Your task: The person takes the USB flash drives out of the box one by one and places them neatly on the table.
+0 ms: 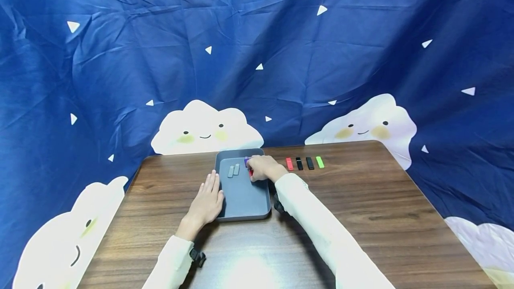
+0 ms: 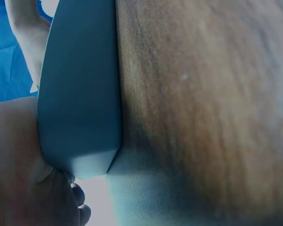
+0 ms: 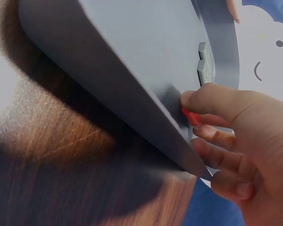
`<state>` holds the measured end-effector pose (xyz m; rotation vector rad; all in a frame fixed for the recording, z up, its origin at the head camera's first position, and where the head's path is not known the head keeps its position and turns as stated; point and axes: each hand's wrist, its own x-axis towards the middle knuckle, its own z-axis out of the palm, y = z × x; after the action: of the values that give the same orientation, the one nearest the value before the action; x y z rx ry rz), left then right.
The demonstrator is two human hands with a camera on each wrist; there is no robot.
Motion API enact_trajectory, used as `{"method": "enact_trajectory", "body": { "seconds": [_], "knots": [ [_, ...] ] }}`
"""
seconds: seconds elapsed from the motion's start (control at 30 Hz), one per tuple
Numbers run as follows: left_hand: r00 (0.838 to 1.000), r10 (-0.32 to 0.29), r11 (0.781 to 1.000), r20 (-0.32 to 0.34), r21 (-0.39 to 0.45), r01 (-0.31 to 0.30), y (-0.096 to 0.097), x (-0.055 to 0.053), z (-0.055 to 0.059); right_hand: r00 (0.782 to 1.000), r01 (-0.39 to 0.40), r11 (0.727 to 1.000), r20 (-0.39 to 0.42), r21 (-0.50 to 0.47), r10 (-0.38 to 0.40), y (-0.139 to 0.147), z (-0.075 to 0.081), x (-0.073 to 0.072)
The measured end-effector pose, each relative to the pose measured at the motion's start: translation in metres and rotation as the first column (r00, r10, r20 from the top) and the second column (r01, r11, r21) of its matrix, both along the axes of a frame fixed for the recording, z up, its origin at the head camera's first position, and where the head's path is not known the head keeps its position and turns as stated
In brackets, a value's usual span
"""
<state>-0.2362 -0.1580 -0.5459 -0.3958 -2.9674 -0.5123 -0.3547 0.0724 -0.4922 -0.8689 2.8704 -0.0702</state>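
Observation:
A grey rectangular tray (image 1: 244, 197) lies on the table. My right hand (image 1: 263, 167) reaches over its right wall and pinches a red USB stick (image 3: 191, 116) between thumb and fingers, low inside the tray. A purple piece (image 1: 246, 160) shows beside the fingertips, partly covered by the hand. Two grey USB sticks (image 1: 230, 171) lie side by side on the tray floor, left of the right hand. My left hand (image 1: 207, 200), its fingers straight, rests against the tray's left wall; the left wrist view shows that hand (image 2: 19, 165) at the tray's side.
Right of the tray, several USB sticks stand in a row on the wooden table (image 1: 353, 200): a red one (image 1: 289, 164), two black ones (image 1: 310, 163) and a green one (image 1: 320, 162). A blue curtain (image 1: 281, 57) with clouds hangs behind the table's far edge.

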Motion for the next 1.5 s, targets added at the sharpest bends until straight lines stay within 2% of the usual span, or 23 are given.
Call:
{"method": "enact_trajectory", "body": {
  "seconds": [0.3, 0.5, 0.97, 1.07, 1.3, 1.5],
  "knots": [
    [0.999, -0.011, 1.000, -0.043, 0.026, 0.013, 0.001, 0.001, 0.002, 1.000, -0.011, 1.000, -0.011, -0.004, 0.011, 0.001, 0.006, 0.002],
    [1.000, -0.006, 1.000, -0.018, -0.021, 0.006, -0.001, -0.001, -0.002, 0.999, -0.027, 1.000, -0.022, -0.014, 0.026, 0.002, 0.008, 0.004],
    [1.000, -0.003, 1.000, -0.006, -0.019, 0.003, -0.003, -0.003, -0.006, 0.999, -0.042, 0.997, -0.028, -0.063, 0.040, 0.007, 0.011, 0.007],
    [1.000, -0.001, 1.000, -0.012, -0.011, 0.001, -0.002, -0.003, -0.005, 0.999, -0.040, 0.996, -0.019, -0.079, 0.039, 0.009, 0.012, 0.007],
    [1.000, 0.006, 1.000, -0.008, -0.008, -0.006, 0.002, 0.003, 0.007, 0.998, -0.059, 0.995, -0.027, -0.084, 0.057, 0.012, 0.017, 0.009],
    [1.000, 0.001, 1.000, -0.013, 0.008, -0.001, 0.003, 0.003, 0.007, 0.997, -0.068, 0.994, -0.046, -0.084, 0.064, 0.013, 0.020, 0.010]
  ]
}}
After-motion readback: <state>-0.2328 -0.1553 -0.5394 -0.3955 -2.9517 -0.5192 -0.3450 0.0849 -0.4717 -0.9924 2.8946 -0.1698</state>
